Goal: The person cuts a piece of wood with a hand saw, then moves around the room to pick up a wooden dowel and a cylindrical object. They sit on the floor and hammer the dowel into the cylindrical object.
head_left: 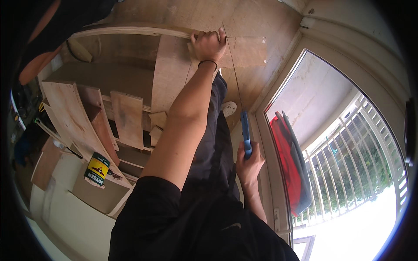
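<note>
My right hand (249,163) is closed around the blue handle of a handsaw (246,132). Its thin blade stretches away from me, across a wooden board (248,50) at the top of the view. Just left of the blade, my left hand (209,46) grips wood at the end of a long plywood edge (130,30), thumb raised beside the saw. The undersides of the left fingers are hidden, as is the exact contact between saw teeth and wood.
On the left, wooden panels (126,117) stand in a cabinet-like frame, near a black and yellow can (96,169). Another person's arm (39,67) shows at upper left. To the right are a glass door, a red and grey bag (287,165) and a white railing (348,165).
</note>
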`<action>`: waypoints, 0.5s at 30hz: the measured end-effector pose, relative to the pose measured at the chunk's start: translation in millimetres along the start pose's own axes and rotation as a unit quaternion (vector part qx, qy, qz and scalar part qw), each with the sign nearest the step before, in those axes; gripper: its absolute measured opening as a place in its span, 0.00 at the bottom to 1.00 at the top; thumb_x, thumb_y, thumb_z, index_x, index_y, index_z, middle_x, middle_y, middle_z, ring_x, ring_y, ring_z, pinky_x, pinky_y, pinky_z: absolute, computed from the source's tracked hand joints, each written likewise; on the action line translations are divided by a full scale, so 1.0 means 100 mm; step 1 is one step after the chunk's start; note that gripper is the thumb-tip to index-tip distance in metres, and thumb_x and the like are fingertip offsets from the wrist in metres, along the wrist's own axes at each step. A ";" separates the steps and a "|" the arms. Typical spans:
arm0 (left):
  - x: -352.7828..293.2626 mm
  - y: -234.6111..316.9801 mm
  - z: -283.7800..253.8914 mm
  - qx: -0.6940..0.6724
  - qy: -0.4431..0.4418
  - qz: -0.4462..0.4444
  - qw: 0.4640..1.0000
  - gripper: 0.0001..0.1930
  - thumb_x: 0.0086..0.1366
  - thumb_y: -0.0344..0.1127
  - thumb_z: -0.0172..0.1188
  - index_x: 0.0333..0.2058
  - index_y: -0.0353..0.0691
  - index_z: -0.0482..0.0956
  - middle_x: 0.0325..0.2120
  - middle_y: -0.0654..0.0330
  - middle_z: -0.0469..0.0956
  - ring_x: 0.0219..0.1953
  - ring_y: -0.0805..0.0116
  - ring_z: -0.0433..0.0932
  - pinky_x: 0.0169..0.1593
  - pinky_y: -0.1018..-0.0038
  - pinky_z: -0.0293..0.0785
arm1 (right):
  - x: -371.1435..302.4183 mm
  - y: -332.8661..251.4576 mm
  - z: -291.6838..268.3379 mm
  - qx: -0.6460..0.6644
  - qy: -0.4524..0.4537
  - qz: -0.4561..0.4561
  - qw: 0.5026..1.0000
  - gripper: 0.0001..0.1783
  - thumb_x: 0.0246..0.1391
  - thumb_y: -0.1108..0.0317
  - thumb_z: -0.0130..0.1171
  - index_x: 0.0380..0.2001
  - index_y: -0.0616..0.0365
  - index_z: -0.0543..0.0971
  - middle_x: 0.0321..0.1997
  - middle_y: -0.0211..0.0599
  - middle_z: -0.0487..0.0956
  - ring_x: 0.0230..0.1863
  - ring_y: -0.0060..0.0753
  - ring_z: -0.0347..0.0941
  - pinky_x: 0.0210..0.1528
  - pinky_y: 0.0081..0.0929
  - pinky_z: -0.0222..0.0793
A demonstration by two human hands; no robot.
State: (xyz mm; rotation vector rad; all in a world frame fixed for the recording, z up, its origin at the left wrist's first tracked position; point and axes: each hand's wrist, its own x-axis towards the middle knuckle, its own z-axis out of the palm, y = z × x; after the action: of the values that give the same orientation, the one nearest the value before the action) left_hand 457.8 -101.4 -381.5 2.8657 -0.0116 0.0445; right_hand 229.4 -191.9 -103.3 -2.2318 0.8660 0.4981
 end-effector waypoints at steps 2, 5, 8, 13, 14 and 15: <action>0.01 0.00 0.00 -0.001 -0.002 -0.001 1.000 0.28 0.67 0.50 0.46 0.12 0.43 0.79 0.14 0.59 0.77 0.27 0.61 0.77 0.57 0.58 0.61 | -0.09 -0.02 -0.07 0.003 -0.012 0.022 1.000 0.12 0.55 0.66 0.63 0.36 0.62 0.74 0.18 0.47 0.75 0.19 0.48 0.76 0.22 0.35 0.69; 0.02 0.01 -0.03 0.007 -0.020 0.001 1.000 0.28 0.67 0.50 0.45 0.12 0.43 0.79 0.14 0.59 0.77 0.28 0.61 0.77 0.58 0.58 0.61 | -0.17 -0.05 -0.16 0.006 -0.022 0.009 1.000 0.12 0.55 0.66 0.63 0.36 0.62 0.74 0.18 0.47 0.75 0.19 0.50 0.76 0.22 0.38 0.69; 0.01 0.01 -0.06 0.010 -0.035 -0.003 0.999 0.27 0.68 0.48 0.45 0.13 0.43 0.79 0.14 0.59 0.78 0.28 0.61 0.77 0.58 0.58 0.60 | 0.07 -0.14 -0.07 0.053 0.002 -0.003 0.999 0.12 0.56 0.66 0.62 0.35 0.63 0.74 0.18 0.47 0.75 0.20 0.53 0.77 0.22 0.40 0.69; 0.01 -0.01 -0.04 0.012 -0.047 -0.008 0.999 0.25 0.69 0.41 0.44 0.15 0.42 0.79 0.16 0.58 0.78 0.29 0.60 0.77 0.58 0.58 0.61 | 1.32 -0.42 0.65 0.010 -0.019 -0.004 1.000 0.18 0.60 0.57 0.58 0.28 0.63 0.71 0.16 0.56 0.74 0.22 0.61 0.75 0.22 0.48 0.69; 0.02 -0.01 -0.03 0.005 -0.034 -0.005 0.999 0.25 0.69 0.41 0.43 0.14 0.42 0.78 0.16 0.58 0.78 0.29 0.59 0.77 0.58 0.57 0.60 | 1.55 -0.50 0.74 0.052 -0.020 -0.004 0.998 0.19 0.61 0.57 0.57 0.27 0.63 0.70 0.16 0.56 0.74 0.22 0.64 0.75 0.23 0.50 0.69; 0.02 -0.02 -0.02 0.002 -0.028 -0.005 1.000 0.26 0.69 0.40 0.42 0.13 0.43 0.77 0.15 0.57 0.78 0.29 0.59 0.77 0.58 0.57 0.60 | 1.64 -0.55 0.79 0.046 -0.020 -0.002 0.999 0.19 0.61 0.57 0.56 0.27 0.63 0.70 0.16 0.56 0.74 0.22 0.64 0.75 0.23 0.50 0.69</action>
State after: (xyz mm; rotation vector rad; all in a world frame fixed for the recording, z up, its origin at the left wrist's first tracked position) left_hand 460.1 -99.2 -379.7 2.8693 -0.0086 -0.0390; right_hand 375.8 -177.5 -223.8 -2.1325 0.8482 0.4894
